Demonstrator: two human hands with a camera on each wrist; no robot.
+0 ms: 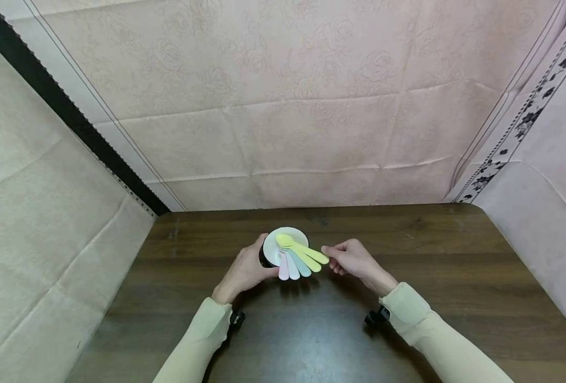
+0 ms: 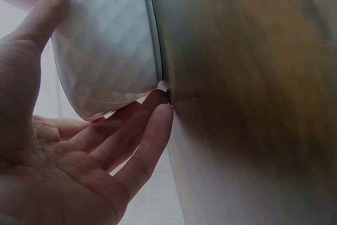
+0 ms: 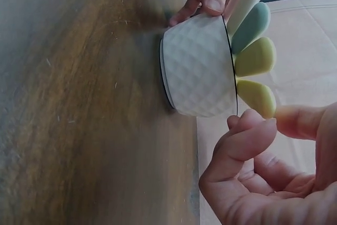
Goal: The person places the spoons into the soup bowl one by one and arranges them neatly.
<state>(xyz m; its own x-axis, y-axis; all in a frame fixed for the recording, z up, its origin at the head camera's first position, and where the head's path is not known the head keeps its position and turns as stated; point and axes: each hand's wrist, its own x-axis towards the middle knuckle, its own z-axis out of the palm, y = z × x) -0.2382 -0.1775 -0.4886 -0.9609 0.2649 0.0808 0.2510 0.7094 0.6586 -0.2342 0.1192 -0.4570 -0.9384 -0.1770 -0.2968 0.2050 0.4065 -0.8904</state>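
Observation:
A white bowl (image 1: pixel 298 234) with a diamond-textured outside (image 3: pixel 197 67) stands on the wooden table. My left hand (image 1: pixel 247 269) holds its left side, thumb at the rim and fingers curved around the wall (image 2: pixel 108 46). Several pastel spoons fan out over the near right rim: a pink one (image 1: pixel 283 270), a pale mint one (image 1: pixel 293 271), a teal one (image 1: pixel 304 269) and two yellow ones. With thumb and forefinger, my right hand (image 1: pixel 356 261) pinches the handle end of the rightmost yellow spoon (image 1: pixel 311 254), whose head shows above the bowl's inside.
The brown wooden table (image 1: pixel 436 276) reaches to a pale patterned cloth (image 1: pixel 283 138) hanging behind it. More cloth hangs at the left and right sides. A dark camera band is on each wrist.

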